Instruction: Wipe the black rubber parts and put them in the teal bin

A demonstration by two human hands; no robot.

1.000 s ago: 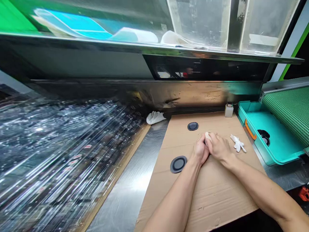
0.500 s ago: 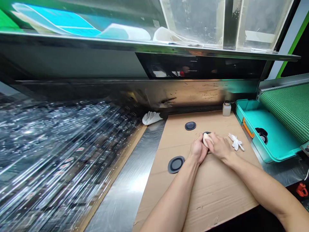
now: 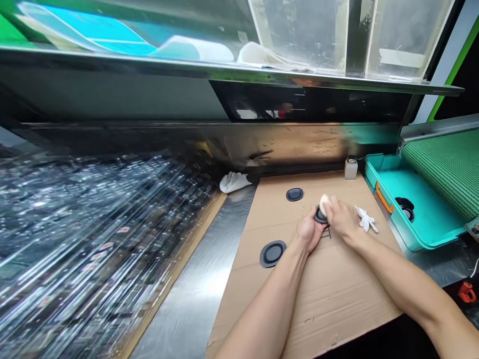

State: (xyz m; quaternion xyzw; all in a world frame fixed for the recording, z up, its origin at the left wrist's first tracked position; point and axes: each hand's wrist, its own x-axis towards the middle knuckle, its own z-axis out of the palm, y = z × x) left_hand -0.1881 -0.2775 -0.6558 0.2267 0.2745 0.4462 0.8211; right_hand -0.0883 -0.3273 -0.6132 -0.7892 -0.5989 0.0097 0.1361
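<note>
Cradling a small dark round disc (image 3: pixel 320 216) in my half-curled left fingers (image 3: pixel 318 229), seemingly keeping its face exposed | right fingers (image 3: pixel 334 208) pinched around a cream rounded pad (image 3: pixel 324 203) at the disc | both over brown cardboard sheet (image 3: pixel 337 279)

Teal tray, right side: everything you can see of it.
The teal tray is shallow, open and rounded at its corners, apparently glossy plastic, with an orange latch or handle on its side facing the cardboard. It looks to sit upright on the metal surface. Round black parts lie inside near that side. The green belt hides part of it; whether they touch, I can't tell. Neither hand touches it.
</note>
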